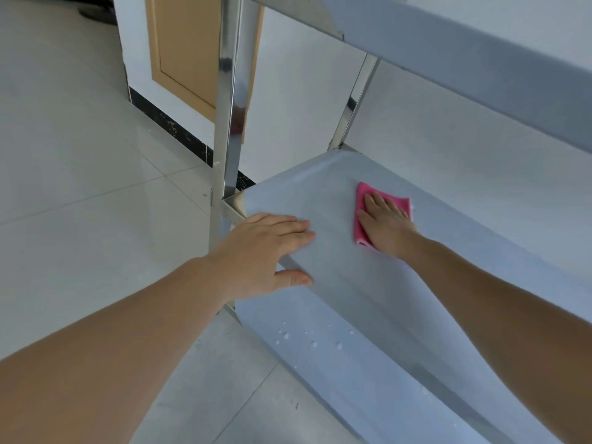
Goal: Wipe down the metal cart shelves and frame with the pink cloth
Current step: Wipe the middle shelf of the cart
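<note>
The metal cart has a middle shelf (320, 193), a lower shelf (352, 373) and an upper shelf (464, 52), joined by shiny upright posts (227, 123). A folded pink cloth (363, 216) lies flat on the middle shelf. My right hand (389, 225) presses flat on the cloth, fingers spread. My left hand (266, 254) grips the front edge of the middle shelf, fingers on top and thumb under the rim.
Water drops (314, 339) dot the lower shelf. Pale floor tiles (80, 187) spread to the left. A white wall with a black skirting strip (179, 129) and a tan door panel (185, 49) stands behind the cart.
</note>
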`<move>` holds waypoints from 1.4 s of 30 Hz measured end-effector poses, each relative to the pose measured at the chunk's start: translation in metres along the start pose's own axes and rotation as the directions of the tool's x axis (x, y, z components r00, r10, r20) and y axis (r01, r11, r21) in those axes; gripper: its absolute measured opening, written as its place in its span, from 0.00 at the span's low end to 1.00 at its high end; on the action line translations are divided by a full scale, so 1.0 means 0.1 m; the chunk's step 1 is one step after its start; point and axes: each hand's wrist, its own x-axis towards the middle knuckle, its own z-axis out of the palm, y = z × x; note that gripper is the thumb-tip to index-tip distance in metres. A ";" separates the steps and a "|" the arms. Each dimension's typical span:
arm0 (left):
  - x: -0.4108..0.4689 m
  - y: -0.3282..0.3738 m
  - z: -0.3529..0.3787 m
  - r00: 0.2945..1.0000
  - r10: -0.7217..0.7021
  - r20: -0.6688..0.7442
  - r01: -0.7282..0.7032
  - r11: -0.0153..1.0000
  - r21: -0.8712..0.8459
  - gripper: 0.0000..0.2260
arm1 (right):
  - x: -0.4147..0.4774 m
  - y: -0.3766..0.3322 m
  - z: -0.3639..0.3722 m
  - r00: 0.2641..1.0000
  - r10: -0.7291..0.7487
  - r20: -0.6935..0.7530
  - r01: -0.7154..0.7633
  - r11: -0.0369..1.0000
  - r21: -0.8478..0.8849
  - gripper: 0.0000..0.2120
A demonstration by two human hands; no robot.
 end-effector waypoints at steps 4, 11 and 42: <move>-0.02 0.02 -0.02 1.000 -0.003 0.007 0.003 1.000 0.012 0.39 | -0.38 -0.39 -0.03 0.998 0.034 -0.050 -0.025 0.984 0.175 0.28; -0.01 0.03 -0.05 1.000 0.004 0.022 -0.005 0.999 0.049 0.41 | -0.89 -0.76 -0.05 0.995 -0.101 -0.010 0.102 0.983 0.154 0.28; -0.11 -0.44 0.12 0.945 -0.028 -0.325 -0.016 0.991 -0.132 0.29 | 0.83 0.15 -0.18 0.985 -0.171 -0.004 0.162 0.944 -0.286 0.26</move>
